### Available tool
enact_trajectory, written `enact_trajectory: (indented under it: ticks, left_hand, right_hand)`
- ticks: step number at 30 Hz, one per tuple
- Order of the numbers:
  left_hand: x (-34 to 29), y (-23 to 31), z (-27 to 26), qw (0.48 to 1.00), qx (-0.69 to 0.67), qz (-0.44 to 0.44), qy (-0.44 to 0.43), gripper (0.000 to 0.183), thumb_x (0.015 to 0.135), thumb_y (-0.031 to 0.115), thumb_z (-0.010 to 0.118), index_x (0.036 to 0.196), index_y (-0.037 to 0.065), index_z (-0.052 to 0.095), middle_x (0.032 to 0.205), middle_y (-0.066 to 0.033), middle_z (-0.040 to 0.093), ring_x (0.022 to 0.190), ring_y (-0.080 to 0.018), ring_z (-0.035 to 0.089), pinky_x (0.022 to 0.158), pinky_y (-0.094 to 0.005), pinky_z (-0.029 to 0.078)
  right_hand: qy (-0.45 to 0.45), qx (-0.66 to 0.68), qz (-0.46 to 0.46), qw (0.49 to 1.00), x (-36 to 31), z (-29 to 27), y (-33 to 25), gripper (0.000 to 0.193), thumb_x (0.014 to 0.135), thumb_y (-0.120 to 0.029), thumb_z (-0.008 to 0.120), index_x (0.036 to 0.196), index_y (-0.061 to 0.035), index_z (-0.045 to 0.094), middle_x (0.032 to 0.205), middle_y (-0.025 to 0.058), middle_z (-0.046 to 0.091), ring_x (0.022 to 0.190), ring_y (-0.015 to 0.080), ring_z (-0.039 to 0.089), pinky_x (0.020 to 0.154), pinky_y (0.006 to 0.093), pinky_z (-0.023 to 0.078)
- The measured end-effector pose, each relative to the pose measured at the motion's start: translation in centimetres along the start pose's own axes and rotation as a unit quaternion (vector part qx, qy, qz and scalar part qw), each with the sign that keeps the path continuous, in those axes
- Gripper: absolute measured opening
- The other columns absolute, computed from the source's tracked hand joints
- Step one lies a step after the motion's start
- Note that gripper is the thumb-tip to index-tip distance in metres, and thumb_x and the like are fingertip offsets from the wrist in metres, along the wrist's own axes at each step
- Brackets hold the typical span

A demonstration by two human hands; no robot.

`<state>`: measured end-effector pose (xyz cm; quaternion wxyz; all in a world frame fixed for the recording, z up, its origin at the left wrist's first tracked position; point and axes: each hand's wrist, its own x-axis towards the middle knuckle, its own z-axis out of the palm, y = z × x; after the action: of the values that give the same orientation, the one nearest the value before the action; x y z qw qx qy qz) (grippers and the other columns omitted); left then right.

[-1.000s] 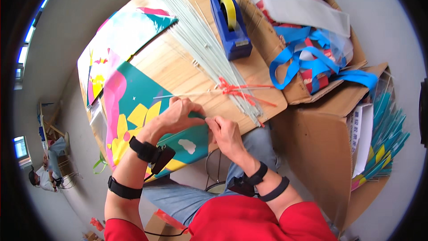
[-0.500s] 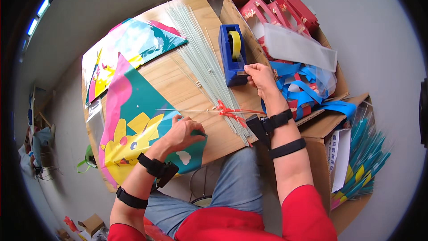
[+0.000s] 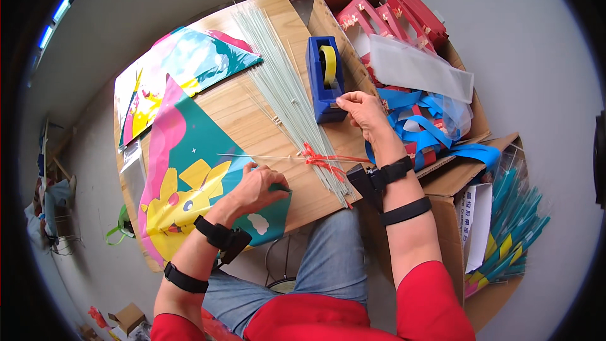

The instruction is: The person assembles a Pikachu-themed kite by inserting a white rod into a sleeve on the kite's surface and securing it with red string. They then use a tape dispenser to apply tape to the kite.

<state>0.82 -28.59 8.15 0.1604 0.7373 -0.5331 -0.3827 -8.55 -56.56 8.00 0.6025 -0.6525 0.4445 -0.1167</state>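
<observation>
A printed kite sheet (image 3: 205, 129) in teal, pink and yellow with a cartoon figure lies on the wooden table, its lower right corner under my left hand (image 3: 257, 188). The left fingers are curled onto the edge of the sheet. A thin pale rod (image 3: 252, 155) runs just beyond those fingertips, crossing the sheet's slanted edge. At the front end of a blue tape dispenser (image 3: 326, 82), my right hand (image 3: 364, 113) pinches the tape end, thumb and forefinger together. The yellow roll (image 3: 329, 65) sits in the dispenser. The clear tape itself is hard to see.
A bundle of pale rods (image 3: 278, 82) with red ties (image 3: 315, 156) lies along the table (image 3: 221, 104). Behind it rests another folded kite sheet (image 3: 202, 53). On the right stand a carton (image 3: 353, 50) of red boxes and blue ribbon, and another carton (image 3: 442, 227) with wrapped teal items.
My right fingers have drawn slightly down and left at the dispenser's front. The whole view has shifted a little; my left hand stays on the sheet.
</observation>
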Motion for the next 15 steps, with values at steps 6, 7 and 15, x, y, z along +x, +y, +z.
enact_trajectory:
  ticks: [6, 7, 15]
  left_hand:
    - [0.0, 0.3, -0.1, 1.0, -0.014, 0.005, 0.013, 0.02, 0.083, 0.027, 0.067, 0.096, 0.013, 0.067, 0.091, -0.0037, 0.066, 0.1, -0.0223, 0.056, 0.105, -0.0515, 0.022]
    - [0.0, 0.1, 0.1, 1.0, -0.014, 0.009, 0.016, 0.02, 0.082, 0.027, 0.067, 0.097, 0.013, 0.067, 0.09, -0.0037, 0.066, 0.099, -0.023, 0.056, 0.105, -0.0528, 0.021]
    - [0.6, -0.1, 0.1, 0.999, -0.038, 0.012, 0.029, 0.02, 0.081, 0.027, 0.068, 0.095, 0.013, 0.067, 0.083, -0.0065, 0.064, 0.092, -0.0239, 0.058, 0.105, -0.0515, 0.022]
  right_hand:
    - [-0.131, 0.26, 0.064, 0.954, 0.4, -0.9, 1.2, 0.014, 0.094, -0.015, 0.058, 0.104, -0.0052, 0.059, 0.097, 0.0028, 0.059, 0.087, 0.0121, 0.055, 0.08, 0.0316, 0.049]
    - [-0.133, 0.264, 0.051, 0.954, 0.0, -0.8, 1.1, 0.014, 0.094, -0.015, 0.058, 0.104, -0.0051, 0.059, 0.097, 0.0024, 0.059, 0.087, 0.0124, 0.055, 0.082, 0.0315, 0.048]
    - [-0.019, 0.269, -0.077, 0.96, -1.7, 1.1, 6.0, 0.011, 0.089, -0.01, 0.063, 0.092, -0.0001, 0.065, 0.115, 0.0089, 0.054, 0.095, 0.0097, 0.054, 0.084, 0.0234, 0.043]
